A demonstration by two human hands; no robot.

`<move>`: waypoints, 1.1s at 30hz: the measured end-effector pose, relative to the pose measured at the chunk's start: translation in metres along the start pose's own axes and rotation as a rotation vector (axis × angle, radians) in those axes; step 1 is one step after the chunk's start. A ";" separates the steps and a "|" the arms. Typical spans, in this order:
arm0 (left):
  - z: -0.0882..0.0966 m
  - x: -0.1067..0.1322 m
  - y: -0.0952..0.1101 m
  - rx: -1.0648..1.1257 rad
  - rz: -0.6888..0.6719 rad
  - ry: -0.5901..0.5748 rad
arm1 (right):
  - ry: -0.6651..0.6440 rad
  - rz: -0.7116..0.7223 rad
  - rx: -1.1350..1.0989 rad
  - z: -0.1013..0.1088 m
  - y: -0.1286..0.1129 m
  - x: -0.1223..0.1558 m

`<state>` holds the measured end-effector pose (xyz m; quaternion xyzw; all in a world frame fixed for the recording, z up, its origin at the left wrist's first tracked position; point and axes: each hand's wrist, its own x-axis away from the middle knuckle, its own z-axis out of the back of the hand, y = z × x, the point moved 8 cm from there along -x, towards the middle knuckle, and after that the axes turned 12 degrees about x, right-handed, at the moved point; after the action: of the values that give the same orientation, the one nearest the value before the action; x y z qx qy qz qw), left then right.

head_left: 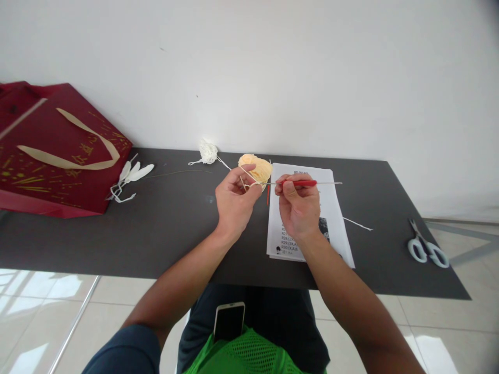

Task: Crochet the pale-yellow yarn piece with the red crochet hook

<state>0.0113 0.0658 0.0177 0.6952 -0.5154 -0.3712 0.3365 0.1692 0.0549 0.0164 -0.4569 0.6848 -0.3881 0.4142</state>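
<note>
My right hand (298,208) is closed around the red handle of a crochet hook (306,183), whose thin metal shaft points left toward my other hand. White yarn (250,183) is pinched in my left hand (236,200), with a strand passing over its raised fingers. The hook's tip meets the yarn at my left fingertips; the stitches there are too small to make out. Just behind my left hand sits a pale yellow ball of yarn (255,167), partly hidden by the fingers. A small white yarn ball (208,151) lies farther back, its strand running toward my left hand.
Printed sheets (307,249) lie beneath my right hand, a red stick (267,195) beside them. Scissors (427,246) rest near the table's right end. At left stand a dark red gift bag (66,156) and white crocheted pieces (132,174). A phone (229,321) is on my lap.
</note>
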 end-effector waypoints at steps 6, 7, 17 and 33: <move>0.001 -0.001 0.002 0.028 -0.015 -0.001 | 0.002 0.050 0.038 0.001 -0.004 0.001; 0.001 -0.001 0.002 0.035 -0.016 -0.005 | 0.001 0.057 0.040 0.000 -0.004 0.001; 0.001 0.000 0.005 0.015 -0.023 0.002 | 0.035 0.149 0.139 0.003 -0.010 0.005; -0.002 0.001 0.006 0.045 -0.030 -0.005 | 0.015 0.169 0.092 0.001 -0.011 0.005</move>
<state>0.0105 0.0635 0.0237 0.7095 -0.5139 -0.3662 0.3138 0.1721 0.0468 0.0250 -0.3752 0.7054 -0.3864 0.4608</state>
